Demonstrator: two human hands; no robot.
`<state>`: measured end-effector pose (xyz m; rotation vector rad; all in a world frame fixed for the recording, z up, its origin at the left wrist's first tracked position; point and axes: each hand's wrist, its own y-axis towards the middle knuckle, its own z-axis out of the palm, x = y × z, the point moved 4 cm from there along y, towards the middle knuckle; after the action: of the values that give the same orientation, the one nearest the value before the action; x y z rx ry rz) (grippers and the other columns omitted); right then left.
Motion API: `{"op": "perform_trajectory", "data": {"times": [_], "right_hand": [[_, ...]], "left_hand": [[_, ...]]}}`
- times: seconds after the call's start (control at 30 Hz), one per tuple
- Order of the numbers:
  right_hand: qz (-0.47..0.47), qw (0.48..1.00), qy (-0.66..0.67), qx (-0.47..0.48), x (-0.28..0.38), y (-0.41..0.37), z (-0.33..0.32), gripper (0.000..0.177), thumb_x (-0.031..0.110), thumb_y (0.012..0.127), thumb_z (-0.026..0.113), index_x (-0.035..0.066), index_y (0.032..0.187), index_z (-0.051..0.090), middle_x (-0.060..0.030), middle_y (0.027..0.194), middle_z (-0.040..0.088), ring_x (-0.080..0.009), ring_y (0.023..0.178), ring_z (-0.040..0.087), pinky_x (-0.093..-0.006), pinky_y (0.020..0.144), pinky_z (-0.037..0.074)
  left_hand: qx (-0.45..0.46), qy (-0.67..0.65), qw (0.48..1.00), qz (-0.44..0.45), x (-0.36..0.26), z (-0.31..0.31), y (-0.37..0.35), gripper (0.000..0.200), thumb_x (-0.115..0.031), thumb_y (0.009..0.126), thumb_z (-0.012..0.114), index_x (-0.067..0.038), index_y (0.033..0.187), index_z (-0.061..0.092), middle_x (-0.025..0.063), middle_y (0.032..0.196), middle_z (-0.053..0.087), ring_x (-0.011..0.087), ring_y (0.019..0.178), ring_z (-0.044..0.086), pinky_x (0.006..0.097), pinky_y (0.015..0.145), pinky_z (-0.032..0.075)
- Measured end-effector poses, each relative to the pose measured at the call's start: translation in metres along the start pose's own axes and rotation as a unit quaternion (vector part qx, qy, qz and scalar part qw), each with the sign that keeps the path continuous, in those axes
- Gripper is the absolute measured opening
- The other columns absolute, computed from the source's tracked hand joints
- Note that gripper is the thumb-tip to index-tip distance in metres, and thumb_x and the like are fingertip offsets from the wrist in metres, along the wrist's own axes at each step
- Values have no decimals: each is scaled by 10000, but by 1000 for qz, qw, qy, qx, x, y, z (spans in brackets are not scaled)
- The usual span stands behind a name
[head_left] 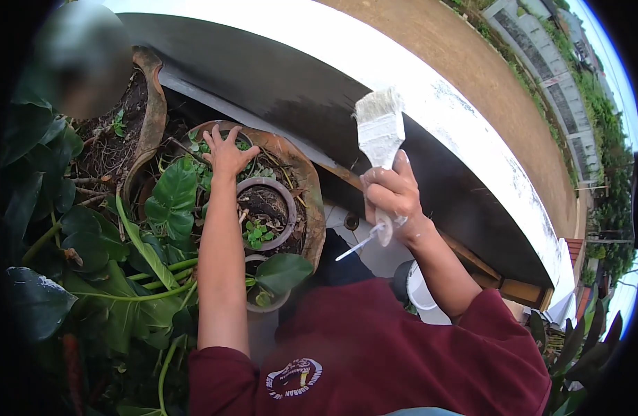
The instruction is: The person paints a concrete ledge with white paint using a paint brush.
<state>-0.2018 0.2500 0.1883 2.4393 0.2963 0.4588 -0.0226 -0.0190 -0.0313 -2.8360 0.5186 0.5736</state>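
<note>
My right hand (394, 191) is closed around the handle of a wide paintbrush (381, 132), its bristles pointing up and whitish with paint. Below the fist the handle's end shows, with a thin white stick (360, 247) jutting out beside it. White smears mark the fingers and wrist. My left hand (228, 152) lies with fingers spread at the far rim of a large clay planter (301, 173). Inside that planter stands a small round pot (289, 208) with soil and little green plants.
A low curved wall (263, 76) runs across the front, white on top and dark grey on its side. A white bucket (421, 291) stands by my right forearm. Big leaves (170, 197) crowd the left, near a second planter (152, 104). Bare ground (430, 48) lies beyond.
</note>
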Motion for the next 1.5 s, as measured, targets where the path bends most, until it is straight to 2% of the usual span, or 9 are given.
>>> {"op": "perform_trajectory", "data": {"times": [0.07,0.2,0.4,0.6,0.73,0.87,0.97,1.07,1.5], "right_hand": [[-31,998,42,44,-7,36,35,156,99,676,651,107,740,509,-44,855,542,-344,852,500,-419,744,443],[-16,994,5,107,-62,50,52,193,59,631,658,76,728,492,-76,881,572,-339,825,477,-413,722,436],[99,993,-58,-40,-16,-42,1,239,-122,534,632,33,609,466,-101,711,544,-358,729,548,-410,633,448],[-68,995,53,49,-11,57,47,155,95,691,648,86,747,503,-63,851,522,-329,805,490,-394,736,451],[6,990,51,128,-67,29,30,216,57,603,680,49,711,492,-81,895,567,-339,840,492,-418,699,438],[98,994,-36,22,-37,-58,-37,221,-40,497,642,46,643,499,-85,783,562,-352,762,551,-422,646,460],[149,980,-128,-33,-10,-99,-69,345,-156,719,673,27,609,402,-103,707,537,-305,672,538,-364,574,444],[138,985,-79,-65,10,-94,-63,395,-147,713,707,61,599,391,-84,700,526,-289,658,531,-350,581,434],[99,977,128,138,7,-73,-20,311,0,659,817,73,726,522,-91,790,644,-259,669,550,-369,602,420]], "left_hand": [[2,7,1000,2,1,-1,0,784,-480,672,822,-249,1377,569,176,1593,221,449,1487,92,764,1057,246],[2,4,1000,10,4,1,-4,782,-477,672,821,-247,1376,570,175,1595,214,448,1487,89,767,1058,239],[5,-3,1000,1,4,1,0,793,-485,667,815,-249,1381,565,171,1597,208,441,1490,79,761,1069,229],[-11,-9,1000,7,4,2,1,757,-440,666,803,-255,1365,579,174,1592,231,454,1486,94,764,1052,241],[-12,-15,1000,12,5,1,2,757,-439,660,814,-255,1357,584,172,1592,228,451,1487,92,760,1059,237],[3,-10,1000,2,6,1,-2,781,-459,666,814,-245,1377,570,172,1598,212,447,1490,77,759,1072,227],[5,-8,1000,-3,2,0,-1,795,-470,664,814,-242,1384,565,171,1600,203,445,1492,69,760,1080,217],[11,-6,1000,0,2,0,1,799,-465,669,812,-253,1395,555,173,1603,196,446,1496,58,756,1089,205],[-17,-18,999,32,4,4,-4,865,-631,737,733,-260,1472,466,224,1613,158,434,1508,36,797,1076,58]]}}
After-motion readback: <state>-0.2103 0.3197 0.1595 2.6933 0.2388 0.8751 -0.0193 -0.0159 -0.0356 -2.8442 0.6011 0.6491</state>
